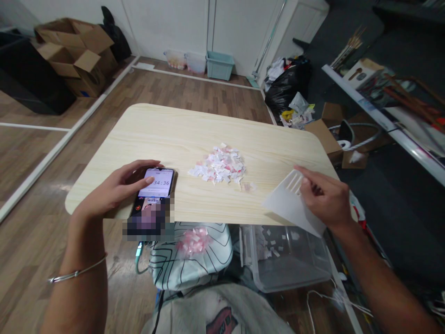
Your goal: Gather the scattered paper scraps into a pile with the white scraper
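My left hand [120,185] is on a phone [158,178] at the near left table edge, its thumb on the lit screen and its fingers along the phone's far side. The screen shows timer-like digits; its lower part is pixelated. In my right hand [323,195], pinched between thumb and fingers, is a thin white sheet [287,199] with slots near its upper end, tilted over the near right edge. Between my hands, a pile of small white and pinkish paper pieces [222,164] lies on the table [167,134], with a small pinkish scrap [248,186] beside it.
Below the near edge, a clear plastic bin [292,269] holds white scraps. Pink packets [194,241] lie on a patterned light-blue cushion [174,269] by my lap. A cable [138,255] runs below the phone. Cardboard boxes [79,60] and a black bag [288,83] stand beyond.
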Demonstrator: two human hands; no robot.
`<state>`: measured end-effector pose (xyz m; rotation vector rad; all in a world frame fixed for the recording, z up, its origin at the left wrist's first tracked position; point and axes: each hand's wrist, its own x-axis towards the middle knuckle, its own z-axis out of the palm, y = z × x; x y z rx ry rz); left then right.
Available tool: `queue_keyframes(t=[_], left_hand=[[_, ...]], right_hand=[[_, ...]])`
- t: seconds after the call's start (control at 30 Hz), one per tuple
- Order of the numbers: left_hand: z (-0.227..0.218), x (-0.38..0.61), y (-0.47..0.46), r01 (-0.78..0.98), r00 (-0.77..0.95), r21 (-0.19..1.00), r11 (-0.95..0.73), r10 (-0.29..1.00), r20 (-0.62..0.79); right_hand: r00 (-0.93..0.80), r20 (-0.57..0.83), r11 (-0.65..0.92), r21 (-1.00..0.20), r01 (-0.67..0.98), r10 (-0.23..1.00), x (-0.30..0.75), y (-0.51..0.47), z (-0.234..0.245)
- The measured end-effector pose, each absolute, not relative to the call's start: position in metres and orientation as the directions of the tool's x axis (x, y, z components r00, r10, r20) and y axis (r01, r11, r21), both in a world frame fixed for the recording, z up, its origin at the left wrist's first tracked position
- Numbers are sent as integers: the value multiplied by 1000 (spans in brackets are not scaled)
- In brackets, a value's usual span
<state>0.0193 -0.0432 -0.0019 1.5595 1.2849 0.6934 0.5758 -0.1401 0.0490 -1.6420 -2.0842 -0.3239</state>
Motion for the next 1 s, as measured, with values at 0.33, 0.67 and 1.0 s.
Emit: queue_keyframes(t=[0.33, 0.67, 1.0], left_hand=[[-2, 20, -43, 408, 279, 913, 12, 951, -137], [1, 21, -43, 436, 277, 900, -8, 953, -125], [0, 19, -44, 399, 290, 917, 29, 944, -156]], right_hand=[[-15, 519, 29, -19, 999, 855, 567, -101, 35], [41, 531, -50, 4, 999, 846, 581, -114, 36], [103, 514, -73, -78, 994, 852, 579, -151, 31]])
